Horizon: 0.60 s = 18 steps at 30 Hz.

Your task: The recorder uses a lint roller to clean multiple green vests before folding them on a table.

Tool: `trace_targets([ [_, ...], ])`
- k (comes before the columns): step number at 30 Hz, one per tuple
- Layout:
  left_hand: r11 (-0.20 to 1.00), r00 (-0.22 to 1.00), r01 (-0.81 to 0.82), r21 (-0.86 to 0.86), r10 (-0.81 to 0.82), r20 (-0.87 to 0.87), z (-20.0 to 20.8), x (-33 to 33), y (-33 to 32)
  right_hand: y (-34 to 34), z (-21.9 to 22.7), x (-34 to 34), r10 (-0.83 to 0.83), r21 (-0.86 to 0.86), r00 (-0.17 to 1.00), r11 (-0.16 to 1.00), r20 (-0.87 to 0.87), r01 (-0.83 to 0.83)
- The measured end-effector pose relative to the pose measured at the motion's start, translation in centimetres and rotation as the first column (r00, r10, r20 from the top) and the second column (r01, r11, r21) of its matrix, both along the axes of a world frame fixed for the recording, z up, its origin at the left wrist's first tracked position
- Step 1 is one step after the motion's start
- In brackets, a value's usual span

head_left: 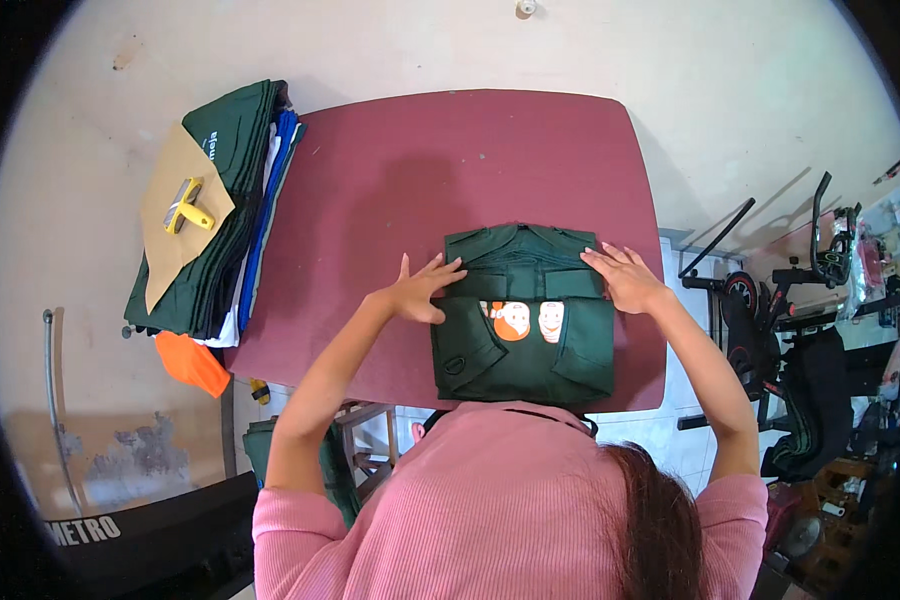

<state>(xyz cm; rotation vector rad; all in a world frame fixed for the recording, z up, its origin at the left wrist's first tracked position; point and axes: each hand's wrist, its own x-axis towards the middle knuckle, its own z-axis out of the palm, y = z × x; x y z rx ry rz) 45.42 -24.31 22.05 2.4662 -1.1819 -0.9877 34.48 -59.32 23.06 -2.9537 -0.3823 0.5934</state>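
A dark green folded cloth piece point(530, 375) lies on the maroon tabletop point(370, 190) close in front of me. Two orange and white cartoon faces are printed at its middle, between slanting folds. A layered band of the same cloth is turned over along its far part; whether it is an apron or another garment I cannot tell. My left hand point(420, 292) rests at its far left edge, fingers spread, fingertips on the cloth. At the opposite edge my right hand point(625, 278) lies with outstretched fingers touching the far right corner. Neither hand grips anything.
On the table's left stands a tall stack of folded green, white and blue cloth point(235, 140). A brown paper sheet point(160, 250) and a yellow-handled scraper-like tool point(198, 213) top it. Orange cloth point(192, 365) hangs below. An exercise bike point(755, 310) stands right of the table.
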Motion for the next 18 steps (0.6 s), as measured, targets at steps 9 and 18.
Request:
trace_targets([
  [9,0.971,0.941,0.215,0.103,-0.235,0.245,0.0,-0.1,-0.2,0.9,1.3,-0.7,0.069,-0.072,0.989,0.994,-0.131,-0.079],
  [18,0.976,0.916,0.208,-0.059,-0.174,0.363,-1.3,-0.1,0.8,-1.0,1.0,-1.1,0.091,0.069,0.991,0.994,-0.101,-0.084],
])
